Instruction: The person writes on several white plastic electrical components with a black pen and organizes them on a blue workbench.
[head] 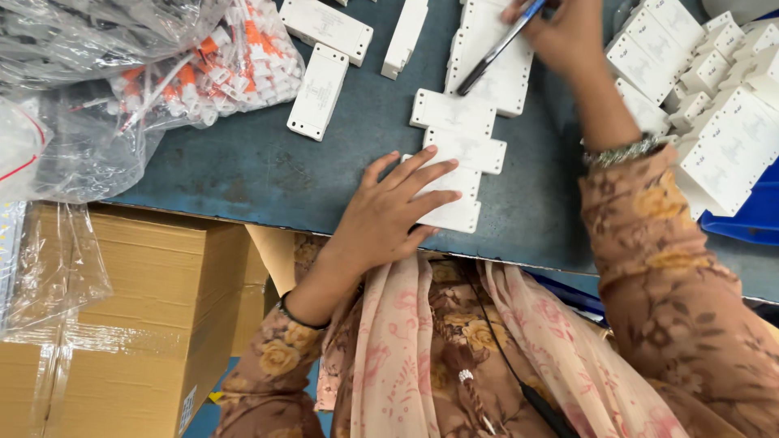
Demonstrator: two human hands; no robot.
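White plastic housings (458, 150) lay in a row on the blue-grey worktable (260, 170), each one a flat rectangle with small tabs at its corners. The row ran from the near edge of the table away toward the far side, and each housing in it had its long axis across that line, left to right. The left hand (389, 212) lay open and flat, fingers spread, pressing on the nearest housing of the row close to the table edge. The right hand (568, 32) was closed round a blue pen (499, 47), whose tip pointed down and to the left and rested on a housing farther up the row. More housings (320, 89) lay loose to the left, their long axes tilted or upright in the view. A heap of the same white pieces (714, 97) sat at the right. Clear bags of orange and white parts (219, 65) lay at the upper left, and cardboard boxes (138, 308) stood below the table edge
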